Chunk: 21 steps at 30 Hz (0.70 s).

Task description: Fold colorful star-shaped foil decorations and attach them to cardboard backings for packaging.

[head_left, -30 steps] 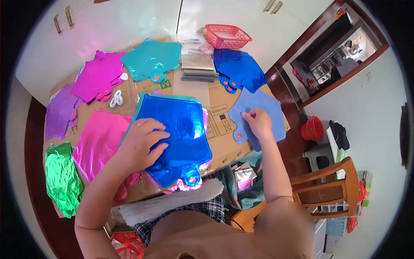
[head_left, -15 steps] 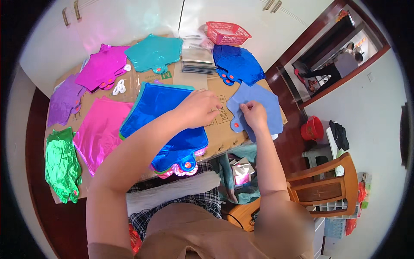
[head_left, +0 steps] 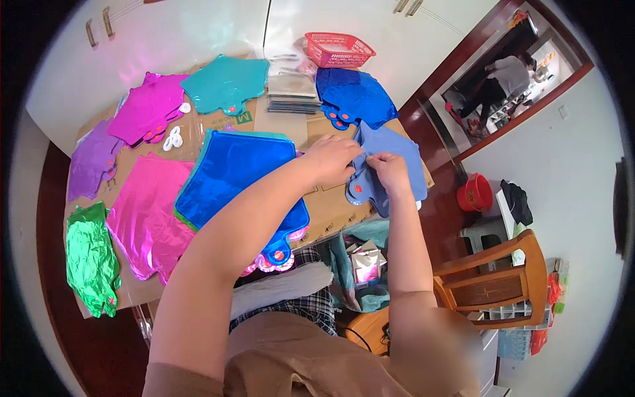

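Observation:
A stack of flat periwinkle foil balloons (head_left: 400, 155) with red dots on their tabs lies at the right of the cardboard-covered table (head_left: 317, 215). My right hand (head_left: 390, 172) pinches the upper sheet near its left part. My left hand (head_left: 331, 161) has its fingertips at the lifted left edge of the same sheet, close to my right fingers. Under my left forearm lies a shiny blue foil balloon (head_left: 235, 175) on top of a layered pile, its red-dotted tab hanging past the table's front edge.
Around the table lie teal (head_left: 228, 83), magenta (head_left: 149, 106), purple (head_left: 92, 162), pink (head_left: 149, 212), green (head_left: 92, 258) and dark-blue foil (head_left: 357, 96). Silver packets (head_left: 292, 92), white rings (head_left: 173, 139) and a red basket (head_left: 340, 49) stand among them. A wooden chair (head_left: 496, 284) is right; a person (head_left: 506, 79) is beyond the doorway.
My left hand has moved right, from above the bare cardboard to the periwinkle balloon's edge. That edge is now lifted and creased. The whole view has shifted slightly.

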### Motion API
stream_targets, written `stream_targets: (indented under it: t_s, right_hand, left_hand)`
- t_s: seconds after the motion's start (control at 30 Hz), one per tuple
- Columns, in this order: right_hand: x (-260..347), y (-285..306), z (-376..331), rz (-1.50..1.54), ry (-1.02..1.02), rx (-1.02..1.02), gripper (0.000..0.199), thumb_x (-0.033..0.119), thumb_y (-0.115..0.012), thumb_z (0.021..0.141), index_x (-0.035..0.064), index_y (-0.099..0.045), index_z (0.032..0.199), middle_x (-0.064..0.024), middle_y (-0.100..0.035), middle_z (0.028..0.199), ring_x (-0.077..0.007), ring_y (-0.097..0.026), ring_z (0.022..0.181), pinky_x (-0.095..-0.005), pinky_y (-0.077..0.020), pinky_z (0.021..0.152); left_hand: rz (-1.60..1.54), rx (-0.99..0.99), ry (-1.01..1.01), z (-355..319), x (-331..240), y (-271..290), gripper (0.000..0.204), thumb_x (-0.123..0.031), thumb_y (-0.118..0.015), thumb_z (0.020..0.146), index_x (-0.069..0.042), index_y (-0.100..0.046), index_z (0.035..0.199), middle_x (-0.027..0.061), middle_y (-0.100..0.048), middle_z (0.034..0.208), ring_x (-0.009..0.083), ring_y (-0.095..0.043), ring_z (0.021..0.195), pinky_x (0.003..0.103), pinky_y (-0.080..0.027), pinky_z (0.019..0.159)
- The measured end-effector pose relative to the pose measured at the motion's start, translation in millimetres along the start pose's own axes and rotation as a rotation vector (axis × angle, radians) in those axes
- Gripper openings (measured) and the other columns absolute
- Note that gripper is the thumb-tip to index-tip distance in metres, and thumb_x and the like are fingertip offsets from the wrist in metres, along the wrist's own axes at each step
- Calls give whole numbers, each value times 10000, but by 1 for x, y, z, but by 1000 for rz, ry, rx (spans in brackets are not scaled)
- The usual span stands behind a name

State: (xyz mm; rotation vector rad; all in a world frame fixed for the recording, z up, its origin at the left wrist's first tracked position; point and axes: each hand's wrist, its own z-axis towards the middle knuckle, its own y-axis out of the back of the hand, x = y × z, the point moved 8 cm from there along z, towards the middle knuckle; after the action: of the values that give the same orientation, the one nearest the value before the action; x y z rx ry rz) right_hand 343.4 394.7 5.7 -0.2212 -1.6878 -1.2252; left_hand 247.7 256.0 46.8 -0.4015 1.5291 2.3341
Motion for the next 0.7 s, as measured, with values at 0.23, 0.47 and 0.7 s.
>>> stream_targets:
  t_s: [0.23, 0.47, 0.7]
  right_hand:
    - [-21, 16, 18, 369, -173, 110, 84, 108, -688, 758, 26, -673, 748, -20, -624, 677, -118, -537, 589, -257, -407, 546]
    - [-65, 50, 33, 888, -322, 131, 92, 154, -623, 811, 67, -622, 844, -12, -592, 725, -141, -521, 630, -273, -416, 610]
    - [-101, 132, 23, 1311, -256, -121, 194, 121, -483, 888, 12, -637, 933, -105, -664, 854, -222, -634, 768, -345, -523, 760]
  left_hand:
    - [118, 165, 31, -8, 10, -13, 371, -259, -586, 802, -93, -646, 1128, 82, -593, 1210, 264, -501, 1205, 535, -174, 1120]
    - [157, 134, -11, -5, 5, -14, 340, -280, -572, 832, -89, -653, 1101, 75, -615, 1155, 243, -514, 1189, 538, -154, 1130]
    - [238, 185, 22, -1, 2, -12, 329, -333, -499, 902, -83, -680, 1016, 73, -658, 996, 246, -571, 1088, 505, -130, 1141]
